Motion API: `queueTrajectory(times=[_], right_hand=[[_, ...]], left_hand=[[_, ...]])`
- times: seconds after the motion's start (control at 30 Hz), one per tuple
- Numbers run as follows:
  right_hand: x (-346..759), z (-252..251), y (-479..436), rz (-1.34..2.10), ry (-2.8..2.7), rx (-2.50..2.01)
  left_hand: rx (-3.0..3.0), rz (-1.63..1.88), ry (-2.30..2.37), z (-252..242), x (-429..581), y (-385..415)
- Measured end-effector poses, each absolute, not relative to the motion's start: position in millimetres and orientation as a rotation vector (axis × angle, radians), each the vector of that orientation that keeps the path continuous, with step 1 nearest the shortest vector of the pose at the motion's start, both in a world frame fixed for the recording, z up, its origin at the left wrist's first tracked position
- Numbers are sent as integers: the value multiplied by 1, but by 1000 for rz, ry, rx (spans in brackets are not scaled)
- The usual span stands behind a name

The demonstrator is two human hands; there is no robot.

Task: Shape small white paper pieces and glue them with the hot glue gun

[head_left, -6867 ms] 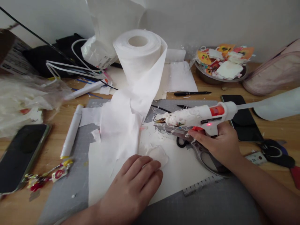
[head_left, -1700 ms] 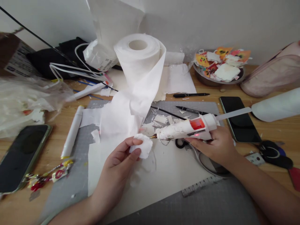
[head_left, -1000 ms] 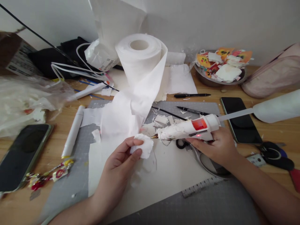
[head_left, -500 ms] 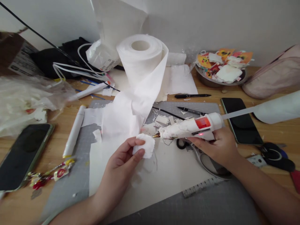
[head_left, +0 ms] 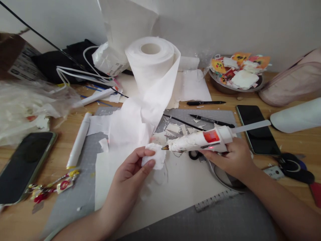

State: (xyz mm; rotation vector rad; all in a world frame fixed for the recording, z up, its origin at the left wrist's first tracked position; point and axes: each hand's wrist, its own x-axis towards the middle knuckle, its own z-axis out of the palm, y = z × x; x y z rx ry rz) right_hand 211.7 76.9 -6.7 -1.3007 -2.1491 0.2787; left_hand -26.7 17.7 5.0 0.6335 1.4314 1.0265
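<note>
My left hand (head_left: pixel 136 167) pinches a small white piece of tissue (head_left: pixel 156 157) between thumb and fingers, above a cream paper sheet (head_left: pixel 120 201). In my right hand (head_left: pixel 234 159) is a white hot glue gun (head_left: pixel 194 142) with an orange window, a small red light and a clear glue stick (head_left: pixel 253 126) sticking out of its back. Its metal nozzle meets or overlaps the tissue's upper right edge; I cannot tell whether they touch. Scissors (head_left: pixel 218 177) lie partly hidden below my right hand. Behind my left hand stands a big white paper roll (head_left: pixel 150 67), its loose end trailing forward.
A grey cutting mat (head_left: pixel 75 197) lies under the paper, with a clear ruler (head_left: pixel 215 201) and paper scraps (head_left: pixel 173 129) on it. Phones (head_left: pixel 27 167) lie at both sides. A metal bowl (head_left: pixel 235 87) of painted pieces stands back right, near a pink pouch (head_left: pixel 291 80).
The glue gun has shifted slightly left with my right hand, bringing its nozzle over the tissue's edge. The glue stick's rear end has moved left too. My left hand stays nearly still.
</note>
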Motion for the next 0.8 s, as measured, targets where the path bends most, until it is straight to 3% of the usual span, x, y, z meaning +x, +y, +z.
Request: queueTrajectory(times=[0.8], right_hand=[[212, -8, 76, 353, -2106, -1369]], left_hand=[[703, 1093, 1420, 1, -29, 16]])
